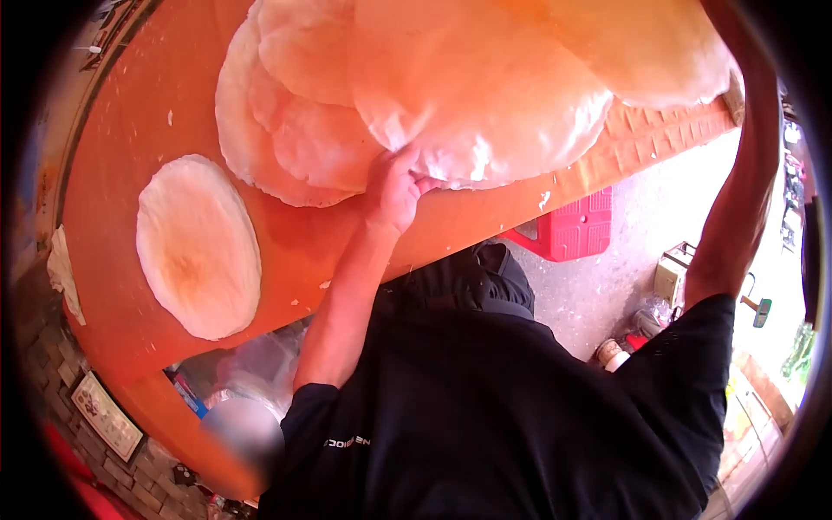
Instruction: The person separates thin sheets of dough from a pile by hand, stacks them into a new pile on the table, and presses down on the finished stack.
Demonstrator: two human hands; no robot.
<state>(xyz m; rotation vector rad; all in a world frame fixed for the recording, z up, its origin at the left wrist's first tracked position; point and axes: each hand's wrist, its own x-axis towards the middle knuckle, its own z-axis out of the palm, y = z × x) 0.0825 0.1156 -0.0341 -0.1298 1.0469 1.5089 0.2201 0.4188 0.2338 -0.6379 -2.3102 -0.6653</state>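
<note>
Thin, pale rounds of flatbread lie overlapping in a broad layer at the top of the head view. My left hand (397,189) is closed on the near edge of a large flatbread (498,95), its thumb and fingers pinching the rim. Other flatbreads (321,143) lie partly under this one, and another round (650,52) overlaps at the upper right. A single oval flatbread (198,251) with a browned patch lies apart on the left. My right forearm (741,186) reaches up the right side; its hand is beyond the top edge.
An orange table (290,251) spans the upper left, its near edge running diagonally before my body. A red plastic stool (581,227) stands beyond that edge. Clear plastic bags (260,368) sit below the table at left. A beige box (672,273) stands on the floor at right.
</note>
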